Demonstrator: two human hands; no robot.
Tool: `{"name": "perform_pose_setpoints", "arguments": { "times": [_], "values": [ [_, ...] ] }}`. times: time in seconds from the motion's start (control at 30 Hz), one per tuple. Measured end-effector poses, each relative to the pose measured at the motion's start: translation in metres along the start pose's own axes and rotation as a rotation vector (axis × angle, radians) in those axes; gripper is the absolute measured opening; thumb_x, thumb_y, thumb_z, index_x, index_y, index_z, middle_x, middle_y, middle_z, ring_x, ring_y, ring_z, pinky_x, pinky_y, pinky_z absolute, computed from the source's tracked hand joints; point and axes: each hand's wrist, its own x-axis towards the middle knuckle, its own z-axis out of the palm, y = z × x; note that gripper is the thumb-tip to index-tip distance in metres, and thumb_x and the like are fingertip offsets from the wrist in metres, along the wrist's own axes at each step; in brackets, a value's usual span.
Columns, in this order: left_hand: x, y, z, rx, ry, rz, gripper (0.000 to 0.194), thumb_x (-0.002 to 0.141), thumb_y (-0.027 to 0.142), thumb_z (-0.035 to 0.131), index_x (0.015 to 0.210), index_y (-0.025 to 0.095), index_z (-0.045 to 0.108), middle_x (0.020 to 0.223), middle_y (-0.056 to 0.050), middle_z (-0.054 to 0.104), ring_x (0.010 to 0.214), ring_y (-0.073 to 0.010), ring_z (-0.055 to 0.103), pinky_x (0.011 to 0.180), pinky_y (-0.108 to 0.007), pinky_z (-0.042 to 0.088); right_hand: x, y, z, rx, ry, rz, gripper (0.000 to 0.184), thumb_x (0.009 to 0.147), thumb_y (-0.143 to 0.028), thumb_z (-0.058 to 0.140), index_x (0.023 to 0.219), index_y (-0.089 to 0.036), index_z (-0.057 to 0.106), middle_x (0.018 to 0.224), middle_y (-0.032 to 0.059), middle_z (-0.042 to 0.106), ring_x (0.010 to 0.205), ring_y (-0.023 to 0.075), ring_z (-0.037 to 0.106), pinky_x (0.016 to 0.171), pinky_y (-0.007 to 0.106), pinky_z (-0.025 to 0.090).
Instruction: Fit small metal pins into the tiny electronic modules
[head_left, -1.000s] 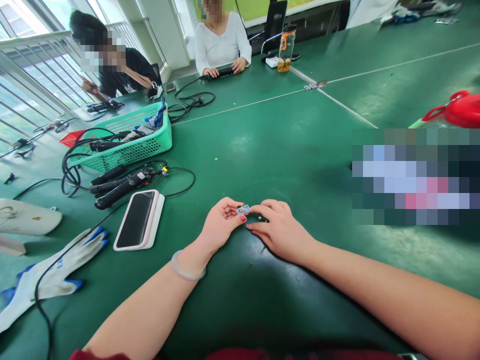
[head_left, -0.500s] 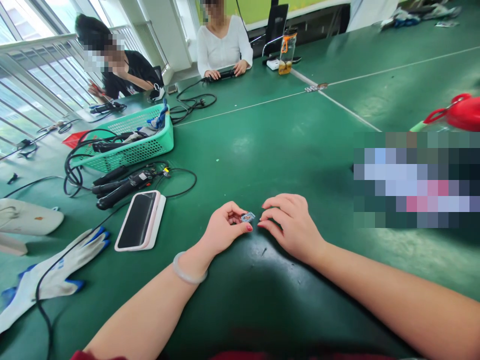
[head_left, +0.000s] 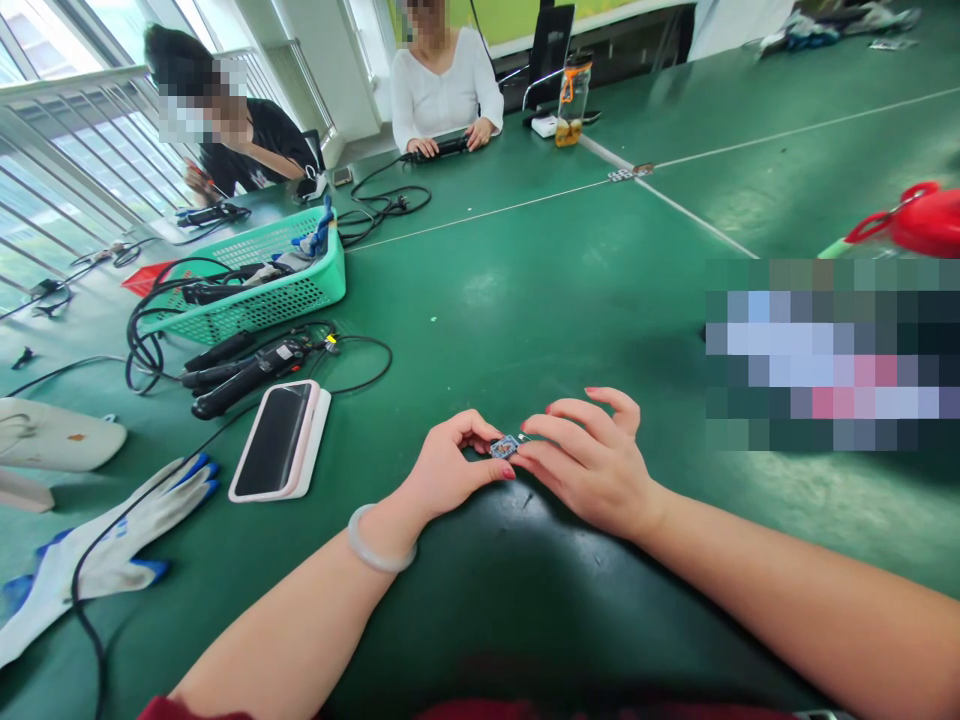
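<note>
A small bluish rectangular piece, like a tiny circuit board [head_left: 505,447], is pinched between the thumb and fingers of my left hand [head_left: 442,470]. My right hand [head_left: 604,470] is at the board's right edge, its thumb and index finger closed together there and its other fingers lifted and spread. At those two fingertips shows a tiny pale piece [head_left: 523,438], too small to name; whether it is joined to the board I cannot tell. Both hands are just above the green table [head_left: 480,340].
On the left are a phone [head_left: 274,440], black corded tools [head_left: 255,370], a turquoise basket [head_left: 300,290] with gloves and cables, and a work glove [head_left: 142,530]. Two people sit across the table. A bottle [head_left: 572,100] stands at the back; a red item [head_left: 922,220] lies right.
My right hand has come left to the board, its thumb and index finger now meeting the board's edge and its outer fingers raised. The board has shifted slightly right and down with my left hand.
</note>
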Motion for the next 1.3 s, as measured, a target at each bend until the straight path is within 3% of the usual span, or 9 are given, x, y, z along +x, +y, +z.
{"name": "perform_pose_setpoints", "arguments": {
  "times": [0.3,0.7,0.97,1.3],
  "values": [
    [-0.0005,0.0005,0.0018,-0.237,-0.080,-0.090,0.041,0.050,0.030,0.085,0.074,0.015,0.055,0.074,0.000,0.063,0.069,-0.0103,0.057,0.069,-0.026,0.046,-0.0013,0.0002,-0.0014,0.158,0.070,0.091,0.008,0.082,-0.029,0.066,0.088,-0.034,0.067,0.095,-0.0053,0.070,0.087,0.0175,0.057,0.096,0.045,0.028],
    [-0.0020,0.0009,0.0005,0.134,-0.074,0.027,0.030,0.056,0.023,0.081,0.076,0.017,0.061,0.078,-0.002,0.064,0.075,-0.0134,0.055,0.074,-0.028,0.044,0.0068,-0.0041,0.0011,0.232,-0.072,0.197,0.013,0.084,-0.023,0.059,0.075,-0.025,0.068,0.108,0.0049,0.062,0.099,0.0228,0.052,0.089,0.045,0.034],
    [-0.0017,0.0007,0.0011,0.208,-0.088,0.023,0.030,0.056,0.025,0.081,0.076,0.017,0.060,0.078,-0.001,0.063,0.074,-0.0132,0.054,0.073,-0.027,0.044,0.0046,-0.0046,0.0065,0.226,-0.180,0.162,0.017,0.088,-0.019,0.053,0.075,-0.021,0.063,0.114,0.0064,0.060,0.102,0.0215,0.052,0.093,0.045,0.031],
    [-0.0009,0.0035,0.0017,0.173,-0.076,-0.016,0.028,0.056,0.020,0.080,0.074,0.017,0.059,0.076,0.000,0.062,0.073,-0.0126,0.053,0.072,-0.027,0.043,0.0040,-0.0042,0.0028,0.313,-0.195,0.166,0.017,0.085,-0.012,0.050,0.085,-0.021,0.064,0.115,0.0075,0.058,0.104,0.0225,0.051,0.091,0.045,0.033]
  ]
}}
